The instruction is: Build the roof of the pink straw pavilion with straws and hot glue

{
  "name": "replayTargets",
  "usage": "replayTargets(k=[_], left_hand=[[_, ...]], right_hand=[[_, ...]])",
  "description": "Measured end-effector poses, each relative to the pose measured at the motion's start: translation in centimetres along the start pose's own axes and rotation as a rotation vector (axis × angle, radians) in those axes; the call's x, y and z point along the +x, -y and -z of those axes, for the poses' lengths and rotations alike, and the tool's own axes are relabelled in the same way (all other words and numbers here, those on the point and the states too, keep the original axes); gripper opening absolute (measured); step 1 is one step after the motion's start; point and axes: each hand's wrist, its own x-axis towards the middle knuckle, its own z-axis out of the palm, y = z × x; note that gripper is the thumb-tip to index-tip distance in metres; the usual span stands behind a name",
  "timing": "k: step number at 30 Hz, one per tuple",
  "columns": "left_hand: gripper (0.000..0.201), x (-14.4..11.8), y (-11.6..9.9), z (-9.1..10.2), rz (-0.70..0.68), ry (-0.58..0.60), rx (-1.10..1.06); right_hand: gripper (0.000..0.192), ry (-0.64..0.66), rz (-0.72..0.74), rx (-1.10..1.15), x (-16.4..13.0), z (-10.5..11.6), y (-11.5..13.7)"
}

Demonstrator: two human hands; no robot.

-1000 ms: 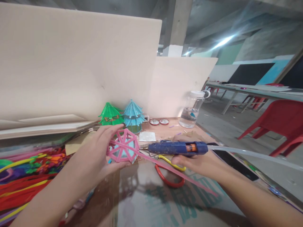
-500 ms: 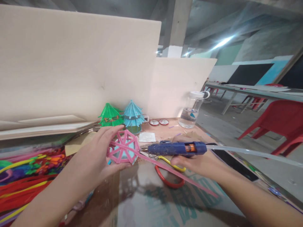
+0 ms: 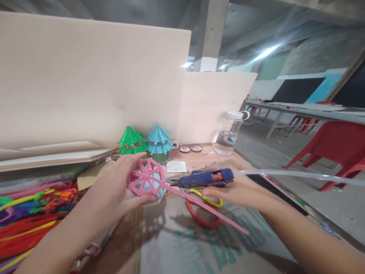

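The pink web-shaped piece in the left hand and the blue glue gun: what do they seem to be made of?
The pink web-shaped piece looks like matte pipe cleaners or plastic strips joined as spokes and rings; the blur leaves this open. The glue gun seems hard blue plastic with a slight sheen, an orange part on top and a translucent glue stick behind.

Two pale upright boards (image 3: 94,80) stand along the back edge of the counter (image 3: 199,243), the nearer taller than the farther. A grey concrete pillar (image 3: 209,36) rises behind them. A ceiling light (image 3: 265,52) glares at upper right. A long grey table (image 3: 302,110) and red plastic chairs (image 3: 333,146) occupy the concrete floor (image 3: 256,146) at right.
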Motion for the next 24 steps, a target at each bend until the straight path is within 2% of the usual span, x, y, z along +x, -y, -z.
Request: replayTargets(k=[4, 8, 10, 14, 16, 19, 24], left_hand=[[0.073, -0.8, -0.1, -1.1, 0.133, 0.052, -0.093], [0.076, -2.8, -0.2, -4.2, 0.236, 0.089, -0.181], [0.080, -3.9, -0.1, -6.1, 0.325, 0.017, -0.226], [0.104, -5.8, 0.5, -9.1, 0.479, -0.062, -0.453], [0.103, -6.4, 0.7, -9.8, 0.477, -0.043, -0.559], [0.090, -6.7, 0.7, -10.1, 0.419, 0.040, -0.619], [0.076, -6.6, 0.7, -10.0, 0.353, 0.059, -0.563]], right_hand=[[0.026, -0.028, -0.069, -0.115, 2.1, 0.7, -2.6], [0.029, -0.074, -0.105, -0.202, 6.4, 1.5, -5.1], [0.029, -0.111, -0.157, -0.253, 8.7, 1.8, -6.2], [0.018, -0.132, -0.292, -0.302, 11.7, 0.9, -8.3], [0.013, -0.112, -0.327, -0.305, 12.2, -0.1, -9.5], [0.017, -0.059, -0.346, -0.288, 12.0, -1.2, -10.9], [0.021, -0.039, -0.281, -0.320, 11.0, -0.7, -11.5]])
